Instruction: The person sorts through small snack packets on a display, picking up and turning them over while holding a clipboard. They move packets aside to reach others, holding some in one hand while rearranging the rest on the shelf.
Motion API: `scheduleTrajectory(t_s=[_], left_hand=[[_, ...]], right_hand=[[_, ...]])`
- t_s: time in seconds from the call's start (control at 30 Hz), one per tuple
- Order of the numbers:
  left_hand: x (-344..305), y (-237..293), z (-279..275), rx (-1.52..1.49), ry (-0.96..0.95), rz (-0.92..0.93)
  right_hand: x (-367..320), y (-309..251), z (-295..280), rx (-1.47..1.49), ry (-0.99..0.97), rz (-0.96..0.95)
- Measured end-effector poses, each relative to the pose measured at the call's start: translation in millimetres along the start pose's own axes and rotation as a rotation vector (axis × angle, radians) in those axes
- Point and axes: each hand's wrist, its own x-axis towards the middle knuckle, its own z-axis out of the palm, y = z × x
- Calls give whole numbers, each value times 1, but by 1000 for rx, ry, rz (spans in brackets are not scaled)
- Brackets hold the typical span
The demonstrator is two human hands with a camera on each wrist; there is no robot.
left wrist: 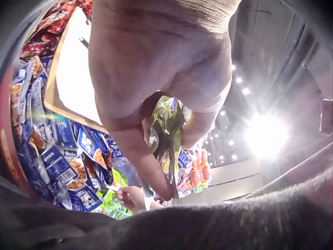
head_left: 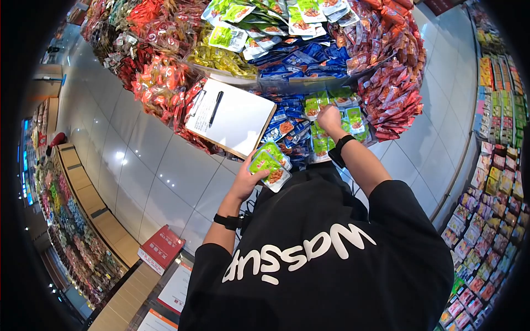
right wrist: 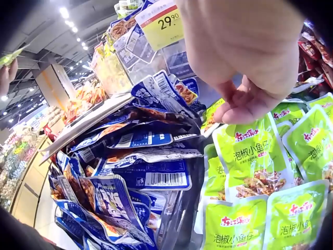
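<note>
In the head view my left hand (head_left: 243, 179) grips a few green-and-white snack packets (head_left: 269, 165), thumb across the front one. The left wrist view shows those packets (left wrist: 169, 125) edge-on between the fingers and thumb. My right hand (head_left: 330, 119) is over the green packets in the bin. Seen from the right wrist, its curled fingertips (right wrist: 242, 107) pinch the top edge of a green snack packet (right wrist: 252, 156). More green packets (right wrist: 237, 221) lie face up around and below it.
Blue snack packets (right wrist: 151, 172) fill the compartment to the left of the green ones. A clipboard (head_left: 232, 116) with paper and a black pen lies on the display's left part. Behind the front bins rises a clear divider with a price tag (right wrist: 164, 23). Red packets (head_left: 389, 102) are heaped at the right.
</note>
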Motion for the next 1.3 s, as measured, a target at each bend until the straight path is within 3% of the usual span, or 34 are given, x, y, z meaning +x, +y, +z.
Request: scheduleTrajectory(t_s=[0.1,0.2,0.3,0.43,0.6,0.8,0.87,0.97,1.07,1.23,1.3], left_hand=[[6,2,-1,23,-18,9],[11,5,2,30,-18,31],[16,8,4,34,-9,34],[22,18,10,33,-13,6],[34,21,21,11,-44,-4],[43,17,23,30,-46,-37],[44,15,22,48,-40,-38],[42,10,19,56,-19,-30],[34,11,21,51,6,-30],[28,13,19,65,22,-41],[28,11,17,62,48,-35]], right_hand=[[-2,2,-7,94,-84,20],[-4,-2,-6,26,-12,41],[-16,-23,-43,164,1,18],[-47,-64,-108,852,-573,36],[-107,-91,-124,930,-891,-261],[-104,-72,-133,956,-811,-156],[-81,-43,-123,997,-690,-173],[-20,13,-102,909,-461,-46],[31,51,-81,757,-385,81],[38,30,-102,292,-276,252],[36,36,-91,68,-21,60]])
